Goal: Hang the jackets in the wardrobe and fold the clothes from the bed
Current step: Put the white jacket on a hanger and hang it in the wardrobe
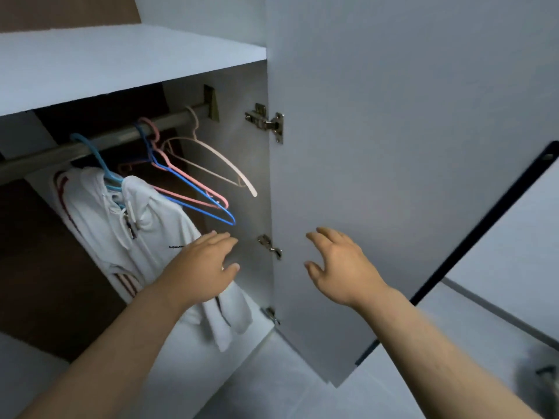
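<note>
A white jacket (121,225) with red stripes hangs on a light blue hanger (95,155) from the metal rail (90,145) inside the wardrobe. To its right on the rail hang a bare pink hanger (193,184), a bare blue hanger (193,190) and a bare beige hanger (217,158). My left hand (201,267) reaches forward in front of the jacket's lower edge, fingers relaxed, holding nothing. My right hand (338,264) is spread out in front of the wardrobe door (393,146), fingers loosely bent, empty.
The white door stands swung out to the right on metal hinges (267,122). A white shelf (121,62) spans the top of the hanging space. A dark-edged white panel (499,222) lies at the far right. Pale floor (272,382) shows below.
</note>
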Demonstrator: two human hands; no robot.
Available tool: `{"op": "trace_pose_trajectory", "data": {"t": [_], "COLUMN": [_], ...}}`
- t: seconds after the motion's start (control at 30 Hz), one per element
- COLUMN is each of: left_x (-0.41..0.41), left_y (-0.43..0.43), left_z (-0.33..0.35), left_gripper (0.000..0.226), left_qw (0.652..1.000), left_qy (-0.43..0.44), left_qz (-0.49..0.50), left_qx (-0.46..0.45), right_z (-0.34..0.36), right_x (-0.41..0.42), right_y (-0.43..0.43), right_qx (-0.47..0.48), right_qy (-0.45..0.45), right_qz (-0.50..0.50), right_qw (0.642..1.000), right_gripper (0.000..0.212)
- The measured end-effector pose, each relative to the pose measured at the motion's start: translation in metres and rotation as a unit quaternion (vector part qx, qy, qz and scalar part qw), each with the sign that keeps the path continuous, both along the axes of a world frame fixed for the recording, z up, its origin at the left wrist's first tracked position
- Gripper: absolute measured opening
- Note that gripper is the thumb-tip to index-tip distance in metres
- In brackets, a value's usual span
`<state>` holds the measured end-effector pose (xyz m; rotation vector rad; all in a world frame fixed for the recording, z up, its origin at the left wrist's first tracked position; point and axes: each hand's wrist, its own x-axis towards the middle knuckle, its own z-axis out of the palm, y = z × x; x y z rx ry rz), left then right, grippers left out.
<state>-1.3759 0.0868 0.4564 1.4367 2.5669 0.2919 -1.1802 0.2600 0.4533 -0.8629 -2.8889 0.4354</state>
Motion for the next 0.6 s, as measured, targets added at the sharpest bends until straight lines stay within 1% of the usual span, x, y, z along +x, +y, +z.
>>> {"op": "trace_pose_trajectory", "data": {"t": [0.1, 0.17, 0.3, 0.33, 0.43, 0.53, 0.6], "left_x": [0.049, 0.083, 0.145, 0.161, 0.219, 0.289, 0.335], "left_y": [0.029, 0.047, 0.079, 0.087, 0.109, 0.132, 0.15], "left_z": [-0.005, -0.009, -0.009, -0.008, -0.003, -0.001, -0.001], "left_gripper": [0.079, 0.078, 0.056, 0.054, 0.051, 0.045, 0.043], "left_qw": [1.0, 0.998, 0.994, 0.994, 0.991, 0.975, 0.958], "left_qy": [-0.006, 0.002, 0.01, 0.006, -0.013, -0.047, -0.09], "left_qz": [-0.017, -0.049, -0.099, -0.103, -0.135, -0.215, -0.271], "left_qx": [-0.015, -0.03, -0.038, -0.034, -0.018, 0.003, -0.004], "right_z": [-0.006, -0.008, -0.007, -0.006, -0.007, -0.01, -0.011], "right_x": [0.056, 0.091, 0.164, 0.185, 0.25, 0.316, 0.36], "right_y": [0.013, 0.018, 0.026, 0.028, 0.033, 0.039, 0.041], "right_qx": [-0.017, -0.023, -0.057, -0.065, -0.069, -0.064, -0.073], "right_qy": [0.01, 0.022, 0.052, 0.061, 0.072, 0.07, 0.083], "right_qz": [-0.034, -0.051, -0.101, -0.114, -0.154, -0.212, -0.263], "right_qw": [0.999, 0.998, 0.992, 0.989, 0.983, 0.973, 0.958], "right_gripper": [0.059, 0.058, 0.051, 0.049, 0.047, 0.048, 0.048]}}
